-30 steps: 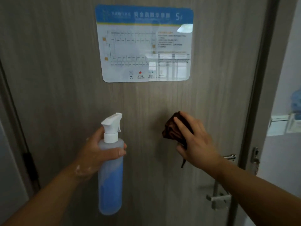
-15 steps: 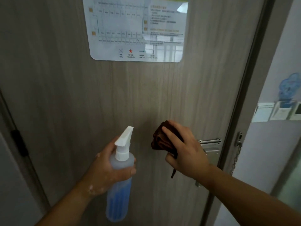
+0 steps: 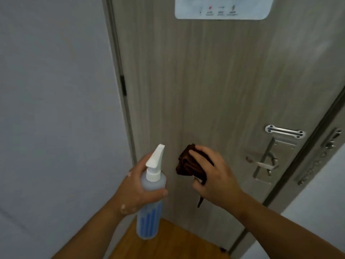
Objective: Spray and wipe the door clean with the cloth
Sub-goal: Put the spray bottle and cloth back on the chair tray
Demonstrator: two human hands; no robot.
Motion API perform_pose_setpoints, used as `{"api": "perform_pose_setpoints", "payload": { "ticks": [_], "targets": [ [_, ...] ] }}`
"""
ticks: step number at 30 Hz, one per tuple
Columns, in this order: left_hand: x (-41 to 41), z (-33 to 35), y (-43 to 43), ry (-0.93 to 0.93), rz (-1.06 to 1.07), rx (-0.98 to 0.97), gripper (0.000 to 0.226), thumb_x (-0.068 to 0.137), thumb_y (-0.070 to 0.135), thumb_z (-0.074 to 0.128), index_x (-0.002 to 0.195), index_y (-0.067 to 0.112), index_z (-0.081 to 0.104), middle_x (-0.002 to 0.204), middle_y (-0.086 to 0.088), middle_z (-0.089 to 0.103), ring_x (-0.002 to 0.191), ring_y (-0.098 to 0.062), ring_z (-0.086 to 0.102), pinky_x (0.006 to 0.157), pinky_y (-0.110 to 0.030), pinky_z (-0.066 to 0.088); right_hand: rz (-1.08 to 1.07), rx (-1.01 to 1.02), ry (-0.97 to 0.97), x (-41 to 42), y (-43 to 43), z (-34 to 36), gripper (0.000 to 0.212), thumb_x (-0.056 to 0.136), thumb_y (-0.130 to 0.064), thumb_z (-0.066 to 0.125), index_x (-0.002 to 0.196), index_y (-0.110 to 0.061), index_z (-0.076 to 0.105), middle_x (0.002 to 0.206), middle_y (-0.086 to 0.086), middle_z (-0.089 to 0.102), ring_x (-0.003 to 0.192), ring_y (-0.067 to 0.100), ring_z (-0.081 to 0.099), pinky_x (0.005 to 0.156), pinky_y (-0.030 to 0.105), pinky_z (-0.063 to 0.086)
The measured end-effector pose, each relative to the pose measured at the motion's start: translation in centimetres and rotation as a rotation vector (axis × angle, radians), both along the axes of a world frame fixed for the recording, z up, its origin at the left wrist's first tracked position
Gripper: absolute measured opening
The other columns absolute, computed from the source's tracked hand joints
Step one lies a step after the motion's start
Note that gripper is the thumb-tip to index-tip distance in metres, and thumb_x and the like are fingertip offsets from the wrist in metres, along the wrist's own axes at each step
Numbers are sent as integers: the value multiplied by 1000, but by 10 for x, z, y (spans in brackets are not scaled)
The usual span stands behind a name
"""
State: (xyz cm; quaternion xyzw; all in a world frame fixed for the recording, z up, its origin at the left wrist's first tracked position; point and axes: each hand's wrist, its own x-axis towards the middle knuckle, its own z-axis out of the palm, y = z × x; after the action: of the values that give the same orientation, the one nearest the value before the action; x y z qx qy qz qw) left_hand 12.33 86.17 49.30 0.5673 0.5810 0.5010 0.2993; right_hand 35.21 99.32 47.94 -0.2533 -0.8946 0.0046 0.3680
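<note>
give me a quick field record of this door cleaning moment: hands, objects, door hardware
left hand: grips spray bottle, nozzle aimed toward door
right hand: presses brown cloth on door
door handle: metal, right of cloth, untouched
sign: on door above, partly out of frame
floor: wood

orange-brown wooden floor (image 3: 168,243) shows at the door's (image 3: 214,81) foot.

Both bare forearms are reaching forward from the lower edge, the left hand (image 3: 139,191) wrapping closed around a spray bottle (image 3: 151,204), thumb across its front, the right hand (image 3: 217,176) pressing a bunched cloth (image 3: 186,162) under spread, curled fingers (image 3: 197,156).
</note>
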Motion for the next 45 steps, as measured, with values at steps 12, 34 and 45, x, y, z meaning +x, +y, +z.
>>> {"api": "perform_pose_setpoints", "payload": {
  "ticks": [12, 34, 45],
  "targets": [
    [11, -32, -297, 11, 527, -97, 98, 62, 19, 89, 138, 47, 34, 105, -2, 68, 95, -25, 66, 82, -41, 59, 519, -328, -54, -83, -210, -51, 84, 75, -21, 82, 150, -29, 45, 152, -7, 41, 135, 15, 48, 105, 38, 53],
    [-14, -113, -774, -38, 1177, -250, 93, 63, 32, 87, 139, 37, 33, 113, 4, 62, 106, -21, 59, 88, -29, 53, 967, -389, -245, -234, -654, -106, 74, 73, -16, 77, 144, -14, 57, 146, 0, 49, 133, 22, 53, 104, 35, 55],
    [-42, -144, -779, -101, 1363, -323, 94, 61, 36, 91, 138, 31, 37, 111, 11, 63, 107, -15, 57, 92, -38, 53, 1100, -402, -411, -275, -654, -159, 76, 75, -19, 82, 146, -14, 54, 148, 2, 46, 136, 23, 50, 100, 38, 58]
  ]
}}
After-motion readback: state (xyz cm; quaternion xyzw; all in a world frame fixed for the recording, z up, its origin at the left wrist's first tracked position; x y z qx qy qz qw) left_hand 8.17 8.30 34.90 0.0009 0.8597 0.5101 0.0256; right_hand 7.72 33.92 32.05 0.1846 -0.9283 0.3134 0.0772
